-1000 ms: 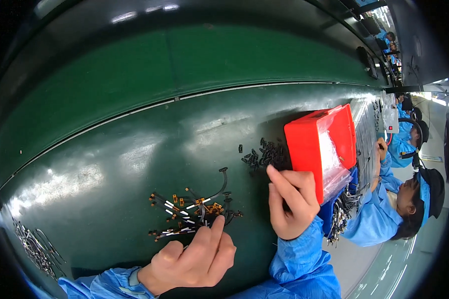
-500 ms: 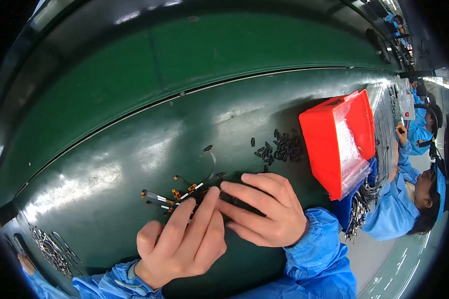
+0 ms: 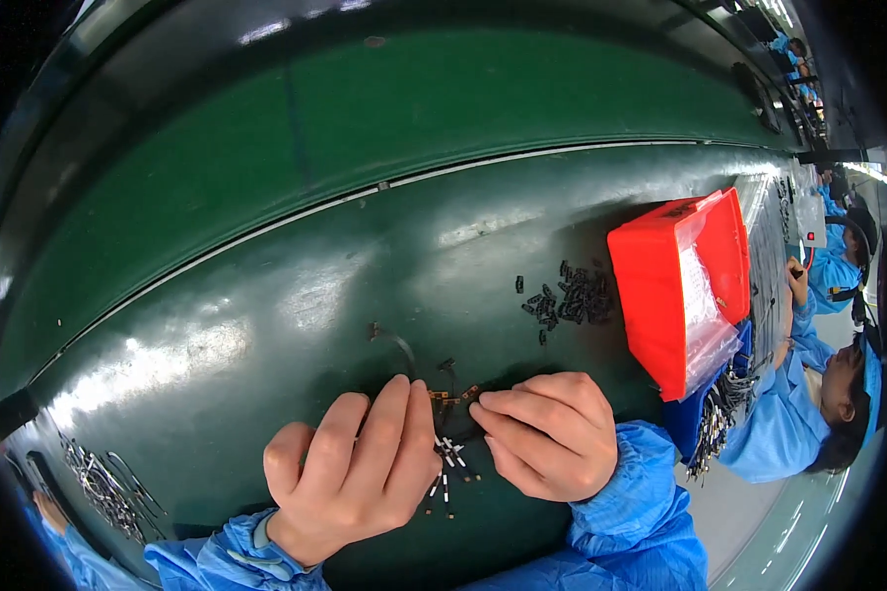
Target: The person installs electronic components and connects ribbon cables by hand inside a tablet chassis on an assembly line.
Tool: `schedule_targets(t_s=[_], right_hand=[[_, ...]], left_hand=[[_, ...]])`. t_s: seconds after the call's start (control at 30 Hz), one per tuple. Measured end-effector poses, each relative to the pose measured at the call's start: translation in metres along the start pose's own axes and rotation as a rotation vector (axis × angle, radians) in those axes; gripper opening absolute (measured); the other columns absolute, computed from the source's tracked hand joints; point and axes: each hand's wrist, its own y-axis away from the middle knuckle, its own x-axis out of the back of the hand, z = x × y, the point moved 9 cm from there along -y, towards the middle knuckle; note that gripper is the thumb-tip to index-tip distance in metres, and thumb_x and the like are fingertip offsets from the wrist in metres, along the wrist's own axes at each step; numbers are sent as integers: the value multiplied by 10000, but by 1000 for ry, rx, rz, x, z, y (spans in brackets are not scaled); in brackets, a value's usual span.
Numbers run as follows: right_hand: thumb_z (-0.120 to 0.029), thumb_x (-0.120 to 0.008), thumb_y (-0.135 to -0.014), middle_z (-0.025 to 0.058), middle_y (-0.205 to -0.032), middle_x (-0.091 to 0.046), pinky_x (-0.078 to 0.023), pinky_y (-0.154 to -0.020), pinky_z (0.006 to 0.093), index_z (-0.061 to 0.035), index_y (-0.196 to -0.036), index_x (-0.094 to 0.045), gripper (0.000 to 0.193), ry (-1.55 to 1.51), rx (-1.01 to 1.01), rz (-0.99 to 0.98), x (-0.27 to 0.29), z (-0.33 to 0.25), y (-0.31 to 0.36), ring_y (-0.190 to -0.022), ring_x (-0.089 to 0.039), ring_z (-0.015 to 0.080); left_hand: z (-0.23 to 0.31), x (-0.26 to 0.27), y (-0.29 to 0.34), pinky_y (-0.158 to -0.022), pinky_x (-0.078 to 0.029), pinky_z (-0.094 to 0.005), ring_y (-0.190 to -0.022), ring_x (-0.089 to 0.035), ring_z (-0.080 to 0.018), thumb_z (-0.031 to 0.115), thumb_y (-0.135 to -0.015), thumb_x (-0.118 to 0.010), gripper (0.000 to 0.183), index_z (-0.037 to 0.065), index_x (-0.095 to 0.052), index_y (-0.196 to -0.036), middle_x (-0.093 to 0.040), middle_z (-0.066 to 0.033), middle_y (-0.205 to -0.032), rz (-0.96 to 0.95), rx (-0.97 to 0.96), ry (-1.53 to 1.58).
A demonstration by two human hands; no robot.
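Between my hands lies a small bunch of thin flex cables (image 3: pixel 447 453) with orange, white and black sections. My left hand (image 3: pixel 360 458) has its fingers bent together over the bunch's left side; the fingertips hide what they grip. One dark, curved cable (image 3: pixel 396 342) sticks out beyond those fingertips, ending in a small connector. My right hand (image 3: pixel 547 433) pinches an orange cable end (image 3: pixel 470 392) between thumb and fingertips. White-banded cable tails fan out toward me below the fingertips.
A pile of small black parts (image 3: pixel 574 298) lies beyond my right hand. Right of it stand a red bin (image 3: pixel 647 305) with a plastic bag and a blue bin (image 3: pixel 682 422) of cables. More cables (image 3: pixel 103 483) lie at far left. Co-workers sit at the right.
The cable bunch has turned: its white-banded tails pointed left before and now point toward me. My right hand has moved slightly right and nearer, its fingertips now on an orange end.
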Motion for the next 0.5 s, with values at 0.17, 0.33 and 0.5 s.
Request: schedule_targets(t_s=[0.17, 0.33, 0.5], right_hand=[[-40, -740, -642, 40, -1005, -662, -475, -688, 303, -41, -1005, -732, 363, -55, -49, 3, 10, 9, -4, -832, -607, 214], [-57, -740, -630, 43, -1025, -655, -485, -700, 308, -60, -1012, -733, 382, 7, -15, 13, 15, 13, -3, -835, -603, 216], [-56, -745, -649, 59, -994, -660, -502, -727, 318, -40, -983, -731, 335, 1, 32, -41, 16, 11, -1, -873, -609, 227]], left_hand=[[8, 7, 2, -690, -302, -291, -836, -557, -87, 210, -809, -552, 188, 189, -724, -882, -688, 82, -962, 48, -32, 11], [46, 12, 15, -705, -328, -265, -918, -569, -93, 191, -835, -542, 164, 176, -701, -873, -692, 56, -1006, 67, -313, 177], [47, 6, 12, -746, -378, -253, -919, -618, -110, 180, -825, -604, 155, 173, -727, -918, -716, 33, -1058, -2, -279, 253]])
